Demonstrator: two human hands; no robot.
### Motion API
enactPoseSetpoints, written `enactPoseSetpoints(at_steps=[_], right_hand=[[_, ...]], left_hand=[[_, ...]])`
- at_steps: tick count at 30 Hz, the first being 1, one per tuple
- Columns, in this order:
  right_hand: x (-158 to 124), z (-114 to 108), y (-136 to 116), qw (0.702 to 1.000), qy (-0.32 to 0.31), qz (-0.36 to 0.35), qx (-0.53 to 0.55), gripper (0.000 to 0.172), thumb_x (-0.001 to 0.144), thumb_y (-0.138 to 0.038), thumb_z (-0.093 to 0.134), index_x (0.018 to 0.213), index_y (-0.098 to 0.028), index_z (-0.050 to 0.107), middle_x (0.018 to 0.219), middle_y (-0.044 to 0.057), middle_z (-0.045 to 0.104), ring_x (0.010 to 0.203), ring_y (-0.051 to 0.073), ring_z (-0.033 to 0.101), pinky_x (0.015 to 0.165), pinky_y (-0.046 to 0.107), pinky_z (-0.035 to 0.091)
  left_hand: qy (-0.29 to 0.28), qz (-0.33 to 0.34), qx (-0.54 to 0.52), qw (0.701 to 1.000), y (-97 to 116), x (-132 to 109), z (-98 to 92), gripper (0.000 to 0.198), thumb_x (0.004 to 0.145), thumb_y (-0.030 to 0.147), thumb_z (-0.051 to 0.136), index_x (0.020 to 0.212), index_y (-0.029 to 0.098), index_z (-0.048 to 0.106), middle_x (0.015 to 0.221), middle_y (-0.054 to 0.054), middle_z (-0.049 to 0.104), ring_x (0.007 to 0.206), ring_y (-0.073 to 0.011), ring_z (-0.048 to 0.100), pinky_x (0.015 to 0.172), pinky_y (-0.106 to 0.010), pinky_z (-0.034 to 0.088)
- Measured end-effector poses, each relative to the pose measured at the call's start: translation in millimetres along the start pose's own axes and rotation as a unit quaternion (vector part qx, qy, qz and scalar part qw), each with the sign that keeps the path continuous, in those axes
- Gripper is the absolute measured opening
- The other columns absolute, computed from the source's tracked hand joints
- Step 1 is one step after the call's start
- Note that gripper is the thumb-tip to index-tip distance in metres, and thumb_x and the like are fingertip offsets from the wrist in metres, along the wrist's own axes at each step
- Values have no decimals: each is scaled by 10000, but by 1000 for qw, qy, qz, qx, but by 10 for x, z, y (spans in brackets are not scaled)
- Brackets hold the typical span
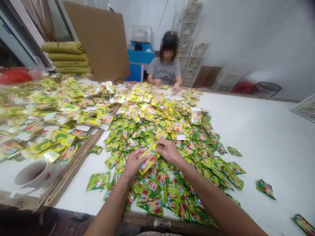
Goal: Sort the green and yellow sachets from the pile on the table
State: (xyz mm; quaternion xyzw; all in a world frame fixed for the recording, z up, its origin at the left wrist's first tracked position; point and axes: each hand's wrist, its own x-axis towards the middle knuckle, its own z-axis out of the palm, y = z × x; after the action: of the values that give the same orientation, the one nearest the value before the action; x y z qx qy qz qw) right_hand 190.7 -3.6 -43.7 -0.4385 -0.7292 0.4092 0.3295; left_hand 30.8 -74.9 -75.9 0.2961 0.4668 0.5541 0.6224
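Observation:
Over a wide heap of small green packets [155, 206], both of my hands hold one small yellow carton [149, 161] printed with red fruit. My left hand [135, 161] grips its lower left side, thumb across the front. At the top end, the fingers of my right hand [167, 150] are closed around the carton's edge. Whether a packet is pinched there too, I cannot tell. Just beyond my hands, another yellow carton [177, 128] with a white flap lies on the heap, and one more carton [196, 116] stands farther right.
Many yellow cartons [61, 137] are piled left of a wooden table edge [76, 167]. A white cup [33, 173] with dark liquid stands at the near left. Opposite sits a person [165, 70], hands on the table. A brown cardboard sheet [98, 39] rises behind the pile.

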Motion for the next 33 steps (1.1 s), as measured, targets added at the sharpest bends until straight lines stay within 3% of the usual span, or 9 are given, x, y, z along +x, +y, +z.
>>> enactPoseSetpoints(at_steps=[3, 5, 10, 14, 20, 23, 26, 28, 33], right_hand=[[-52, 12, -18, 994, 111, -5, -19, 280, 650, -412, 676, 803, -181, 645, 795, 34, 604, 670, 157, 531, 606, 272, 424], [-96, 13, -48, 989, 138, -20, -45, 234, 669, -388, 670, 786, -186, 657, 788, 43, 631, 684, 170, 549, 633, 288, 433], [-216, 87, -151, 993, 112, -25, -29, 124, 730, -308, 606, 731, -191, 646, 700, 30, 644, 657, 169, 573, 632, 286, 439], [-275, 113, -185, 998, 40, 43, 31, 224, 727, -308, 589, 912, -184, 600, 663, 4, 649, 618, 158, 576, 595, 269, 433], [-353, 91, -288, 997, -49, 56, -33, 355, 820, -302, 473, 1161, -205, 481, 605, -48, 622, 476, 112, 447, 504, 231, 340], [-387, 144, -306, 998, -22, 49, -26, 399, 785, -273, 516, 1177, -222, 464, 677, -41, 630, 559, 125, 504, 566, 243, 382], [-408, 207, -280, 996, 76, 43, -4, 400, 715, -241, 576, 1107, -215, 498, 799, -8, 634, 751, 158, 567, 697, 277, 423], [-417, 235, -263, 993, 108, 53, 9, 429, 675, -238, 610, 1089, -206, 499, 761, -17, 622, 747, 162, 573, 698, 281, 429], [-430, 268, -271, 990, 29, 112, 82, 467, 652, -204, 610, 1104, -206, 495, 594, -62, 610, 549, 139, 556, 570, 257, 416]], left_hand=[[-5, 5, -11, 1000, 4, -7, 10, 384, 584, 309, 785, 908, 148, 658, 798, -41, 724, 635, -138, 655, 612, -229, 506], [-4, 8, -16, 1000, 8, -9, 14, 375, 583, 305, 786, 896, 143, 660, 793, -45, 722, 631, -137, 653, 608, -228, 507], [24, 6, -31, 999, -3, -1, 7, 380, 554, 292, 802, 873, 136, 667, 768, -46, 721, 616, -138, 651, 606, -234, 513], [15, 3, -35, 999, -8, -7, -2, 364, 548, 282, 805, 849, 127, 670, 735, -47, 716, 617, -145, 652, 608, -239, 514], [13, -13, -37, 999, -23, -24, -10, 320, 554, 289, 802, 792, 121, 670, 661, -41, 707, 563, -132, 637, 575, -224, 503], [16, -13, -41, 999, -29, -7, 2, 323, 552, 296, 803, 792, 125, 671, 646, -35, 703, 554, -133, 635, 568, -225, 501], [12, -7, -41, 999, -33, 16, 18, 338, 573, 308, 790, 839, 133, 676, 669, -31, 707, 557, -129, 632, 564, -221, 495], [10, 0, -34, 999, -36, 22, 24, 333, 577, 308, 788, 840, 136, 679, 679, -30, 709, 565, -127, 631, 574, -222, 495], [12, 19, -17, 1000, -28, 1, 17, 286, 563, 282, 796, 779, 132, 685, 700, -35, 710, 625, -131, 633, 643, -226, 492]])
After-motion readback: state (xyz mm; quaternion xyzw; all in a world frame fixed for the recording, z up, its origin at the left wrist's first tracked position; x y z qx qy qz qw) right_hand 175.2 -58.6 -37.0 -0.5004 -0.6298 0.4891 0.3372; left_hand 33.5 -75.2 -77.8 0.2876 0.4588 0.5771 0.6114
